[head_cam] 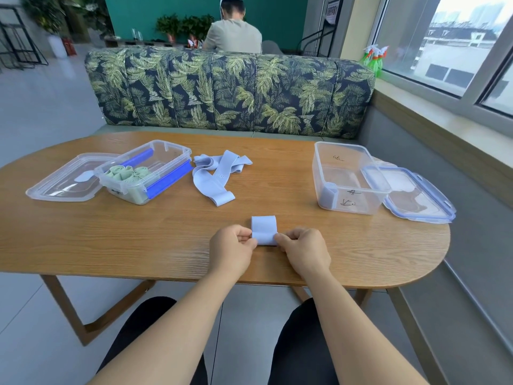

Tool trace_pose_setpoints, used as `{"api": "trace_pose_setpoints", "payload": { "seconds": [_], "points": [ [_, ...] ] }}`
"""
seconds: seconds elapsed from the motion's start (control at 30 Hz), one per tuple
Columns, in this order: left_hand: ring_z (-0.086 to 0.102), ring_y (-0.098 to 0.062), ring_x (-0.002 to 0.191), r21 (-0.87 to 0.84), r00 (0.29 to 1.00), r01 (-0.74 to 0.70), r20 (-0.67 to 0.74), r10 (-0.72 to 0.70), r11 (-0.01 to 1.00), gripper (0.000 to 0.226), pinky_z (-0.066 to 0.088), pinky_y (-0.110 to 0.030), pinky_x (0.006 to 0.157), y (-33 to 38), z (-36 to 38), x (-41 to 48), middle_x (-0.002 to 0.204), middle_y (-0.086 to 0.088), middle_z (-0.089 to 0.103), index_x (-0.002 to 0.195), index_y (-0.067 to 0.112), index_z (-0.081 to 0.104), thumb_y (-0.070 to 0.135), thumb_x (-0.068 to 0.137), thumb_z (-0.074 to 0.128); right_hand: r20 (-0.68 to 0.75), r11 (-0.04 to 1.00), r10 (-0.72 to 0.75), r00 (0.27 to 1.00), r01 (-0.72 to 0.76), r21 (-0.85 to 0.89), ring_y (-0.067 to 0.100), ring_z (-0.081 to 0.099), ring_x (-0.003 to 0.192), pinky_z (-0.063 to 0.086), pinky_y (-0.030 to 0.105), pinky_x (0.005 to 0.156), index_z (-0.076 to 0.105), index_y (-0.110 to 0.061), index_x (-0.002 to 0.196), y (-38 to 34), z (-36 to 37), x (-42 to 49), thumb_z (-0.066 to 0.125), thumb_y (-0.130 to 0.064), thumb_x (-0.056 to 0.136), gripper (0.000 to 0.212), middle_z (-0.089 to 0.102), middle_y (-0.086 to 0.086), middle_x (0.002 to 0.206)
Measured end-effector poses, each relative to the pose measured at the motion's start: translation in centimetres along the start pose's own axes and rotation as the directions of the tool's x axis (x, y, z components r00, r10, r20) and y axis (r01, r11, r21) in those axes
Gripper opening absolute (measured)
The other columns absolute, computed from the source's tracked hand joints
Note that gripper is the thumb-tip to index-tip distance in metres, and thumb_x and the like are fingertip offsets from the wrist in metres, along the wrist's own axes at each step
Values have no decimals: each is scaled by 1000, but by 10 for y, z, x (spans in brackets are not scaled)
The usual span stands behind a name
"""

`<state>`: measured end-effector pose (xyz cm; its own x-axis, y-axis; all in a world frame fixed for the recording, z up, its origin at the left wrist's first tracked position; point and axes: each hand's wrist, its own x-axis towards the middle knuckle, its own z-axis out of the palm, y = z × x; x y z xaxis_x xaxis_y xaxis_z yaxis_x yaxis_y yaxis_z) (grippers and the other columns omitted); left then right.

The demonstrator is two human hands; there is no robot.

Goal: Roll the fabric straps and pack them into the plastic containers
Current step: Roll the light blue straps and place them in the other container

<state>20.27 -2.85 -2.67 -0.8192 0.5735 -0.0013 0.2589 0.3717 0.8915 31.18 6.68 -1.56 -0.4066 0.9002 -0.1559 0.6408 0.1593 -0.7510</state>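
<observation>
A pale lilac fabric strap (263,227) lies near the table's front edge, its near end rolled up. My left hand (231,248) pinches the roll's left end and my right hand (304,250) pinches its right end. A heap of loose lilac straps (215,176) lies mid-table. To its left a clear container with blue clips (166,162) holds several rolled green straps (127,173). At the right a taller clear container (347,162) holds one rolled lilac strap (329,194) in its near left corner.
A clear lid (61,184) lies left of the green-strap container. A blue-rimmed lid (419,195) lies right of the tall container, at the edge of the wooden table (111,240). A leaf-patterned sofa (230,90) stands behind, with a person seated beyond it.
</observation>
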Motion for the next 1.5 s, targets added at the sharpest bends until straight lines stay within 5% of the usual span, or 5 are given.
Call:
{"api": "trace_pose_setpoints", "payload": {
  "seconds": [0.33,0.6,0.83,1.07,1.5],
  "points": [
    [63,-10,76,135,999,-49,25,46,990,7,49,-22,72,-6,-14,-30,77,10,63,85,19,67,16,82,72,50,1000,-7,999,8,-28,14,59,68,37,27,59,64,-21,65,12,-2,-34,65,-45,86,31,69,-5,70],
    [61,-11,89,271,990,-144,25,142,952,18,52,-32,79,2,-18,-30,99,13,60,101,28,61,27,84,67,23,998,49,999,-48,-41,18,60,68,39,27,60,64,-18,68,0,-2,-35,62,-45,86,32,69,-2,73],
    [56,-9,97,381,953,-296,172,248,876,18,49,-30,78,3,-18,-25,112,17,54,107,31,65,27,89,62,26,999,42,999,-42,-12,19,51,59,36,26,56,57,-17,61,-4,-4,-26,60,-45,86,38,58,-2,62],
    [56,-13,98,388,950,-287,230,210,876,19,48,-32,82,10,-19,-11,111,12,56,109,31,67,31,91,59,-9,990,-110,994,110,84,9,59,76,40,28,62,62,-30,86,2,-1,-34,66,-32,83,6,63,-13,76],
    [54,-13,100,479,916,-399,240,320,782,21,47,-31,79,11,-17,-10,114,14,51,112,29,60,23,91,59,32,998,-55,998,54,45,17,63,85,49,33,72,65,-28,88,-1,-2,-14,63,-32,83,7,67,-10,83]
  ]
}}
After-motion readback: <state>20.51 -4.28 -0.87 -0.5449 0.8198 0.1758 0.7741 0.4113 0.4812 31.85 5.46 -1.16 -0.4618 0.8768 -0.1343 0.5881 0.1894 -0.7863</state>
